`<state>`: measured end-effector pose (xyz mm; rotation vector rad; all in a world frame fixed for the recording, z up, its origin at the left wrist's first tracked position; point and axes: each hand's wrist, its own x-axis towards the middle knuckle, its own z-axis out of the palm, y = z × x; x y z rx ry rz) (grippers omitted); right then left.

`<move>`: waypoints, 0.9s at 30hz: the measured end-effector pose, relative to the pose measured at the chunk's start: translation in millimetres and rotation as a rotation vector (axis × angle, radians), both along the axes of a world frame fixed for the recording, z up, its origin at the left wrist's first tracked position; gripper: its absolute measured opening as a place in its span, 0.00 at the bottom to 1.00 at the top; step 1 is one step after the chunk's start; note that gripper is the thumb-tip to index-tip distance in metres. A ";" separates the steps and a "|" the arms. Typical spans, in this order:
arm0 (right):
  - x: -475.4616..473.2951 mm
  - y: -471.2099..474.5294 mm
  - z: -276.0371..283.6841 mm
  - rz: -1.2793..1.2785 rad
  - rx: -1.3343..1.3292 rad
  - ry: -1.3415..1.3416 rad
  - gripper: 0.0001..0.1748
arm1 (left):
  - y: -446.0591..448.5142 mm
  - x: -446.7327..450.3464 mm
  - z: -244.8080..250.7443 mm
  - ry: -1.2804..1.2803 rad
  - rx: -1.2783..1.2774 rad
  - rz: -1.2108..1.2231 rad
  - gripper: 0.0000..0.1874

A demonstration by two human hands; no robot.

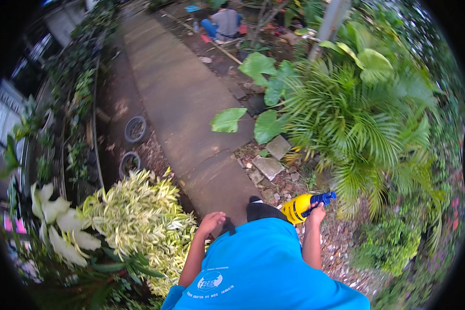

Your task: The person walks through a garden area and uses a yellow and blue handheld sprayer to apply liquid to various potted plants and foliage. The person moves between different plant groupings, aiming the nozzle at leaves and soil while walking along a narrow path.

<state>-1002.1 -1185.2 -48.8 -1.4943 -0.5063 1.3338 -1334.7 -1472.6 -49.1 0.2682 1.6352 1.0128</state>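
Observation:
My right hand (316, 214) is closed around the blue handle of a yellow pump sprayer bottle (293, 209). The bottle lies tilted, its blue top (325, 197) pointing away to the right, over stony ground. My left hand (213, 223) hangs at my left side with loosely bent fingers and no object visible in it. Just left of that hand grows a shrub with yellow-green variegated leaves (139, 217). Below me runs a concrete path (186, 108). A dark shoe and trouser leg (265, 211) show in front of my blue shirt (255, 267).
Flat stone slabs (268, 167) and a palm (356, 116) border the path's right side. Round grey pots (135, 129) stand at its left. A metal post (329, 29) leans at upper right. Farther ahead, a person (225, 24) sits on the ground by a bamboo pole (221, 49).

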 end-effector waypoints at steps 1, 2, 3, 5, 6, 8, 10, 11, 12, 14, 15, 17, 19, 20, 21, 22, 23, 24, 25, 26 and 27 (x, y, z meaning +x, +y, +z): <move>3.9 8.1 1.9 -0.008 0.054 0.020 0.18 | 16.2 -1.9 1.5 -0.006 -0.001 -0.038 0.20; 12.5 13.4 6.7 0.134 0.093 -0.089 0.19 | 31.6 -4.5 4.6 -0.005 -0.017 -0.087 0.20; 16.1 19.1 9.9 0.269 0.125 -0.168 0.20 | 47.7 -7.2 8.1 0.008 -0.058 -0.146 0.19; 25.9 31.6 19.6 0.538 0.202 -0.478 0.21 | 77.7 -10.8 16.3 0.037 -0.042 -0.184 0.19; 22.4 39.4 21.3 0.507 0.228 -0.458 0.20 | 90.5 -13.7 20.8 0.060 -0.038 -0.198 0.19; 18.9 53.1 25.6 0.248 0.194 -0.315 0.19 | 113.4 -18.9 27.4 0.116 -0.010 -0.236 0.19; 21.3 65.5 30.5 -0.029 0.201 -0.064 0.18 | 136.6 -21.7 27.4 0.126 0.035 -0.277 0.19; 24.6 69.1 32.8 -0.084 0.200 -0.044 0.19 | 147.6 -22.6 25.5 0.142 0.048 -0.305 0.18; 30.7 69.4 36.2 0.058 0.192 -0.185 0.19 | 158.9 -22.8 22.8 0.141 0.058 -0.328 0.18; 40.3 67.7 41.6 0.299 0.206 -0.578 0.21 | 179.2 -21.4 17.3 0.165 0.036 -0.390 0.18; 43.3 66.2 44.0 0.402 0.229 -0.622 0.22 | 189.0 -19.3 14.8 0.154 0.081 -0.382 0.18; 43.3 67.1 47.8 0.361 0.293 -0.465 0.23 | 205.4 -10.9 11.5 0.157 0.090 -0.389 0.18; 49.5 71.6 56.7 0.267 0.271 -0.423 0.23 | 219.6 -1.5 10.7 0.163 0.107 -0.408 0.18; 54.9 73.4 63.8 0.282 0.218 -0.472 0.22 | 227.7 2.2 10.5 0.178 0.105 -0.421 0.18; 60.7 75.2 72.2 0.334 0.214 -0.478 0.22 | 234.3 6.1 10.4 0.167 0.114 -0.406 0.18; 62.8 77.9 80.4 0.378 0.261 -0.461 0.22 | 239.0 9.6 10.4 0.160 0.115 -0.400 0.18; 65.0 82.0 89.9 0.386 0.252 -0.451 0.22 | 243.8 13.1 10.0 0.152 0.115 -0.397 0.18; 67.2 88.7 100.5 0.359 0.310 -0.378 0.22 | 248.7 16.1 9.1 0.150 0.114 -0.412 0.18; 68.7 94.4 112.0 0.321 0.328 -0.305 0.22 | 253.1 18.4 8.0 0.147 0.111 -0.430 0.17; 70.0 101.3 124.5 0.289 0.357 -0.224 0.22 | 258.1 21.1 6.7 0.157 0.079 -0.453 0.17; 71.3 110.5 138.0 0.243 0.398 -0.202 0.22 | 263.5 23.9 5.4 0.135 0.111 -0.446 0.17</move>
